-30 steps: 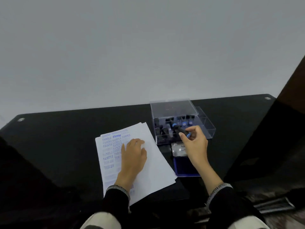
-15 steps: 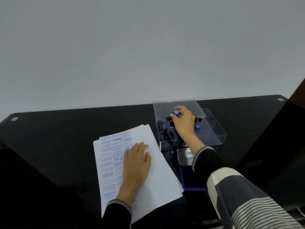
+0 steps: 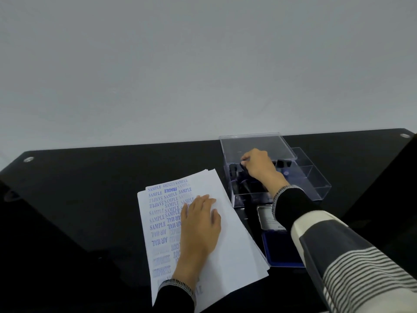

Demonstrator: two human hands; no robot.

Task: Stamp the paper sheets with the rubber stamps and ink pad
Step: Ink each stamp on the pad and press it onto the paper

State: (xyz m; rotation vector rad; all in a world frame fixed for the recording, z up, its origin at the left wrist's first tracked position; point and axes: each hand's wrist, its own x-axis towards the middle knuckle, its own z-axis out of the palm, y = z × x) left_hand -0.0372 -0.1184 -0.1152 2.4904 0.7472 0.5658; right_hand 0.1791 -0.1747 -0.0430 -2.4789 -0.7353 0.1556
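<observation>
Inside clear box, right hand pinches stamp.

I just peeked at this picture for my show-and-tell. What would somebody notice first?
First, the white paper in the middle of the black table, covered with blue stamped words like SAMPLE and AIR MAIL, with the left hand resting flat on it. Next, the right hand reaching into the clear plastic box of dark stamps behind the paper. A blue ink pad sits open just right of the sheets.
</observation>
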